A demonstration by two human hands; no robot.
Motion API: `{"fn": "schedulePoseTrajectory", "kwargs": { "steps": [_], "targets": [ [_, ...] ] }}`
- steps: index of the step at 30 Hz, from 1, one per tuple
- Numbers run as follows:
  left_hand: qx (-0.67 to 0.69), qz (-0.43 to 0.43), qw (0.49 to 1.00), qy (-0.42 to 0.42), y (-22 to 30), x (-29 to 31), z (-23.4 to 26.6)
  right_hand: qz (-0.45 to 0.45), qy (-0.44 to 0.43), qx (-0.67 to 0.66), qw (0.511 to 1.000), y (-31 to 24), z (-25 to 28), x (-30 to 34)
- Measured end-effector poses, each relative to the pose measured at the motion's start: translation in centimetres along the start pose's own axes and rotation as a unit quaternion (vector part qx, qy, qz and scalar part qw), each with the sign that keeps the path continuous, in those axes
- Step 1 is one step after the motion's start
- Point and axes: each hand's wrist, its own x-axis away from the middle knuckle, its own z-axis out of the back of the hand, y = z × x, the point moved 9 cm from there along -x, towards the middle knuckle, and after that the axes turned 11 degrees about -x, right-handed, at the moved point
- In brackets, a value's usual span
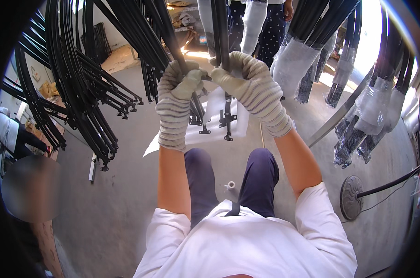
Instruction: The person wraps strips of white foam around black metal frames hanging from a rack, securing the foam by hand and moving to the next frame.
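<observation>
Both of my hands wear pale striped knit gloves and are raised at the centre. My left hand (174,95) is closed around long black bars (172,34) that come down from above. My right hand (255,88), close beside it, has its fingers wrapped round another upright pair of black bars (220,30). Below the hands hang bar ends with small black brackets (228,119). A white foam sheet (166,139) shows behind these ends. Thumbs point toward each other, nearly touching; the exact finger contact is partly hidden.
Bunches of black bars (62,60) hang at the left. Plastic-wrapped bundles (293,65) hang at the right, near a round black base (352,198). A small white roll (231,185) lies on the floor. A person in dotted trousers (269,34) stands ahead; another person is far left.
</observation>
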Motion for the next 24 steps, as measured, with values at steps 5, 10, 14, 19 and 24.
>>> {"fn": "schedulePoseTrajectory", "kwargs": {
  "steps": [5, 10, 14, 19, 24],
  "targets": [
    [-0.011, 0.001, 1.0, 0.015, 0.1, 0.4, -0.7, -0.002, -0.003, -0.054, 0.999, 0.8, 0.7, -0.2],
    [0.06, -0.042, 0.995, -0.067, 0.2, 0.5, -1.5, 0.003, -0.025, -0.136, 0.99, 1.3, 0.6, 0.0],
    [-0.146, -0.063, 0.977, -0.144, 2.8, 1.3, -3.5, 0.033, -0.064, -0.054, 0.996, 0.7, 0.8, -0.4],
    [0.015, -0.037, 0.989, -0.143, 1.2, 1.7, -2.8, 0.02, -0.082, -0.049, 0.995, 2.1, 1.0, -0.1],
    [-0.066, -0.172, 0.983, -0.004, 0.3, 3.6, -1.0, 0.074, -0.075, 0.004, 0.994, 2.3, 1.2, -1.2]
  ]
}}
